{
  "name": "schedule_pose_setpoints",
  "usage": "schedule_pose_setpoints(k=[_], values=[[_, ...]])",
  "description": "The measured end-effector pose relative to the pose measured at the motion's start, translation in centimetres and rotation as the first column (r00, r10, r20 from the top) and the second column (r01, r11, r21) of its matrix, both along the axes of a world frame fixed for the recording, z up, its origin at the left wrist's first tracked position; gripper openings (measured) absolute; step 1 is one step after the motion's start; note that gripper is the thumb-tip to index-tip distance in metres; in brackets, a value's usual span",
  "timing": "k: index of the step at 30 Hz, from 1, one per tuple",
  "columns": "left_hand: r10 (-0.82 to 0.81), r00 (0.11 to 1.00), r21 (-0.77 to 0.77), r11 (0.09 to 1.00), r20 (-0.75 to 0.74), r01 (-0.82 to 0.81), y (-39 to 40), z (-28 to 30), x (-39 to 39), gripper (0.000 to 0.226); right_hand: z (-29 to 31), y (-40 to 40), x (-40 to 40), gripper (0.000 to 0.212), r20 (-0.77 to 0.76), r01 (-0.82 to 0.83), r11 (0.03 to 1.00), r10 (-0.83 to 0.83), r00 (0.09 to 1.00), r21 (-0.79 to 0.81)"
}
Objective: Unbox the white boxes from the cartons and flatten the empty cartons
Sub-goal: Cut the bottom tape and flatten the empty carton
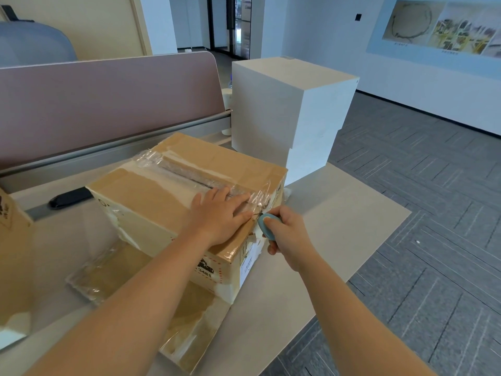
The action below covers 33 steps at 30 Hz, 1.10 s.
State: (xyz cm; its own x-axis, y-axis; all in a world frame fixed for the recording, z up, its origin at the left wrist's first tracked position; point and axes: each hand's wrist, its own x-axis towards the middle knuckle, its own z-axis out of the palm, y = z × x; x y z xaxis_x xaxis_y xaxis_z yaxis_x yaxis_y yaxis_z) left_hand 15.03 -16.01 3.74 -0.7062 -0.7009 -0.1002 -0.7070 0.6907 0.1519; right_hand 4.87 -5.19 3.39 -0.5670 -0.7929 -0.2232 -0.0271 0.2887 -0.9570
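- Carton (168,191): brown cardboard, sealed, lying on the bench (339,213) near its right end; top flaps closed, the centre seam covered by wrinkled clear tape (189,175), partly lifted at the far end. Printed labels and a number show on the near side.
- Left hand (219,215): laid flat on the carton's top near its right edge, fingers straight and spread, pressing down beside the seam; grip released, holding nothing.
- Right hand (287,232): at the carton's right-hand top edge, fingers curled round a small blue cutter (267,225); grip clenched on it. The cutter's tip meets the tape where the seam reaches the edge, though the blade itself is too small to make out.
- White boxes (284,112): two, stacked upright at the bench's far right corner, behind the carton and just beside it; the upper one larger and overhanging the lower.
- Flattened cardboard (189,321): under the carton's near side, with crumpled clear film (89,278) on it, reaching to the bench's near edge.
- Second carton (13,256): brown, at the left edge of view, only partly seen.
- Black object (70,198): small, elongated, on the bench behind the carton's left corner.
- Partition (108,104): mauve panel along the bench's far side.
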Motion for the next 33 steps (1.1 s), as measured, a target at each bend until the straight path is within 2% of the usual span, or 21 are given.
schedule_pose_setpoints(k=[3, 9, 15, 20, 24, 27, 30, 33], values=[[-0.001, 1.0, -0.002, 1.0, -0.005, 0.001, 0.1, 0.0, 0.0, 0.052, -0.3, 0.1, 0.3, 0.014, -0.042, 0.016, 1.0, -0.016, 0.999, 0.001], [-0.002, 1.0, -0.004, 1.0, -0.004, 0.002, 0.2, 0.1, 0.0, 0.052, -0.5, 0.4, 0.6, 0.007, -0.089, 0.022, 1.0, -0.023, 0.996, -0.002], [-0.007, 1.0, 0.005, 1.0, -0.015, 0.007, -0.1, 0.0, 0.0, 0.052, 0.1, 1.3, 0.2, 0.006, -0.18, -0.02, 1.0, 0.023, 0.983, 0.018], [0.037, 0.997, 0.082, 0.996, -0.061, -0.032, -0.3, 0.9, -0.6, 0.049, 0.9, 2.3, -2.4, 0.007, -0.326, 0.089, 0.996, -0.075, 0.942, 0.028], [0.088, 0.986, 0.056, 0.995, -0.142, -0.081, 1.6, 2.3, -2.6, 0.04, 2.0, 2.7, -6.0, 0.007, -0.386, 0.124, 0.991, -0.092, 0.918, 0.058], [0.024, 0.988, 0.007, 1.0, -0.155, -0.024, 3.7, 3.0, -5.0, 0.045, 2.4, 3.1, -8.8, 0.018, -0.488, 0.094, 0.99, -0.029, 0.873, 0.11], [-0.021, 0.99, -0.048, 0.999, -0.138, 0.014, 6.2, 3.0, -8.1, 0.047, 1.9, 3.8, -12.0, 0.031, -0.488, 0.055, 0.986, 0.03, 0.872, 0.158], [-0.026, 0.991, -0.085, 0.996, -0.128, 0.015, 8.3, 1.8, -11.3, 0.05, 0.7, 4.6, -15.5, 0.029, -0.495, 0.006, 0.972, 0.115, 0.861, 0.236]])
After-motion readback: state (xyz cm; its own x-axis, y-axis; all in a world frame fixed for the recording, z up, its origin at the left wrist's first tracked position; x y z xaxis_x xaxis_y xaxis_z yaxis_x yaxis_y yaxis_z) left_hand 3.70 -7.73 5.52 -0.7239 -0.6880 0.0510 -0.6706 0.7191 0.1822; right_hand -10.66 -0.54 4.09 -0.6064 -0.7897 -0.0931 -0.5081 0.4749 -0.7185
